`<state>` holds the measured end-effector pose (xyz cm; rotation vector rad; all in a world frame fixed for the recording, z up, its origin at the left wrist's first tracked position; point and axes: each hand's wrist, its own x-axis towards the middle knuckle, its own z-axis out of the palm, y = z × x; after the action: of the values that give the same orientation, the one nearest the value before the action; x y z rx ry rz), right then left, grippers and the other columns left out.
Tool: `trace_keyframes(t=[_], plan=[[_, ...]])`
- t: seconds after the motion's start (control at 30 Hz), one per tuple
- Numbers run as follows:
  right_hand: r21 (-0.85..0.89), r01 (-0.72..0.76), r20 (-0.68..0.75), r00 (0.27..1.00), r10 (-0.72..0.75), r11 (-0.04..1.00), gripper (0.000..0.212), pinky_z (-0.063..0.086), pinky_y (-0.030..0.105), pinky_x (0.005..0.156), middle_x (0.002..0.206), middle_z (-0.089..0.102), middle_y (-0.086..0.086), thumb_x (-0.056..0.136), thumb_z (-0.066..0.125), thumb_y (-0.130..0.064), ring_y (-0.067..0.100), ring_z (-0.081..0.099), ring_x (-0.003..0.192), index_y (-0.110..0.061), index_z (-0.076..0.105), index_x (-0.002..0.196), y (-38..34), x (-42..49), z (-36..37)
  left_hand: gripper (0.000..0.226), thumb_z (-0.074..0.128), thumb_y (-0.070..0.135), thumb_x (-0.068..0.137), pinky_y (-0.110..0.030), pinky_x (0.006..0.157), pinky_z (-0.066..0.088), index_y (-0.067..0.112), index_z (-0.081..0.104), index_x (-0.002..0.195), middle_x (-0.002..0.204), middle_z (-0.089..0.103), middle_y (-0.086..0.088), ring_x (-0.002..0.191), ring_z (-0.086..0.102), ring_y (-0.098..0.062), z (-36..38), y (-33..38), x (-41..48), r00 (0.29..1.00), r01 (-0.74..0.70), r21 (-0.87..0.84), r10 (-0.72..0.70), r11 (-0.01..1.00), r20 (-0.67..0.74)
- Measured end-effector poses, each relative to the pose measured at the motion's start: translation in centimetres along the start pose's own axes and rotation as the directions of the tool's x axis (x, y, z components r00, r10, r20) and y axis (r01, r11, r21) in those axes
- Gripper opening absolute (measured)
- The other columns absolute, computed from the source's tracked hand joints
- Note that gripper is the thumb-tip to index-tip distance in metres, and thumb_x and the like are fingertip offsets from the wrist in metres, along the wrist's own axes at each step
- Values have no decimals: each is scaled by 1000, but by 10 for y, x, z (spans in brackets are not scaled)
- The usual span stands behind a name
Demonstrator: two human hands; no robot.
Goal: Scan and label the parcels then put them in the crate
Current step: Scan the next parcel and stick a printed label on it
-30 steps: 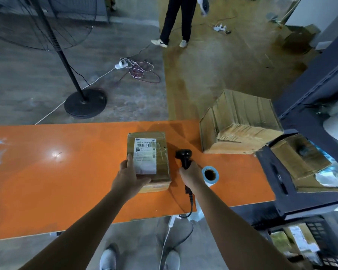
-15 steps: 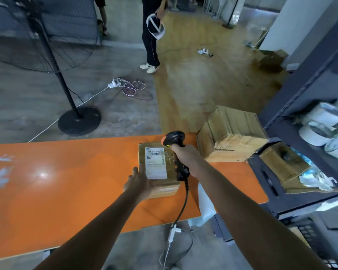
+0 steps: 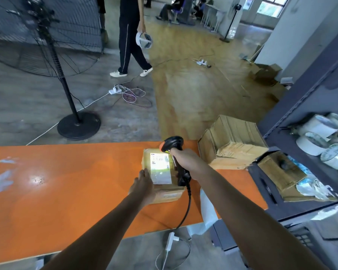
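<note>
Head view. I note the left hand (image 3: pixel 142 184) holding the cardboard parcel (image 3: pixel 164 193) by its near-left corner, thumb on the top face. The parcel lies flat on the orange counter (image 3: pixel 66 182), near the far edge toward the right end. The right hand (image 3: pixel 183 160) grips the corded barcode scanner (image 3: pixel 173 143) by its handle. The scanner's head is over the parcel's white label (image 3: pixel 160 168), which is brightly lit. An open carton (image 3: pixel 230 145) sits at the far-right corner.

Parcel (image 3: pixel 168 194) is brown, label (image 3: pixel 160 170) white, table (image 3: pixel 66 191) orange, scanner (image 3: pixel 173 143) apparently black
</note>
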<state>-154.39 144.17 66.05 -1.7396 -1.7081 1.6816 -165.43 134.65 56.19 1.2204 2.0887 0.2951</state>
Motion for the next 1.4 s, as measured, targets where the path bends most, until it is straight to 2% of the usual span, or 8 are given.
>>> trace_keyframes(t=[0.17,0.3,0.53,0.8,0.9,1.07,1.23,1.4], plan=[[-11,-10,-14,1000,9,1000,25,42,25,50,60,52,4,93,50,-29,16,54,40,-7,51,82,4,4,-2,101,74,47,79,-44,104,38,11,11,150,149,25,-9,131,37,-33,3,-1,5,999,-44,12,45,999,-30],[-15,-18,-61,998,18,1000,25,42,34,62,73,49,10,87,51,-32,26,51,60,-8,51,82,14,12,-3,104,74,48,78,-45,105,39,11,10,151,152,24,-9,133,34,-33,7,2,9,997,-58,19,59,998,-45],[-76,-109,-148,984,97,991,35,25,27,51,59,31,2,97,47,-25,16,32,50,-16,34,66,58,34,-31,106,67,56,81,-48,109,36,12,2,153,159,11,-6,144,17,-30,10,24,20,994,-67,135,79,989,-81],[-228,-202,-71,979,191,952,22,50,35,61,76,54,12,95,58,-23,31,58,75,-4,51,86,127,80,-40,102,62,56,85,-47,114,26,15,0,154,161,1,-6,147,6,-30,28,54,32,994,-67,229,85,971,-70],[-219,-220,-37,975,217,950,19,60,48,71,94,62,21,96,58,-20,41,65,89,-1,52,97,139,94,-35,101,64,57,84,-47,112,30,16,3,154,160,4,-7,146,10,-30,38,56,33,993,-59,256,82,965,-82],[-316,-170,-22,985,172,933,17,59,50,78,93,62,19,92,59,-18,39,65,87,-2,55,98,152,110,-29,102,62,58,84,-47,111,31,14,3,153,159,7,-8,146,11,-29,44,60,32,991,-65,293,96,954,-93],[-417,-41,-49,999,23,908,8,37,28,52,84,57,12,92,50,-12,27,54,75,-6,53,89,147,103,-35,98,64,53,84,-46,111,32,14,7,153,157,14,-9,145,14,-29,47,77,31,986,-89,218,116,972,-118],[-690,-48,-206,970,-132,722,30,48,37,84,126,51,11,99,52,-21,30,51,116,-12,51,128,159,96,-53,88,63,51,85,-45,107,35,14,16,150,153,20,-8,141,20,-29,56,102,30,969,-171,158,195,972,-149]])
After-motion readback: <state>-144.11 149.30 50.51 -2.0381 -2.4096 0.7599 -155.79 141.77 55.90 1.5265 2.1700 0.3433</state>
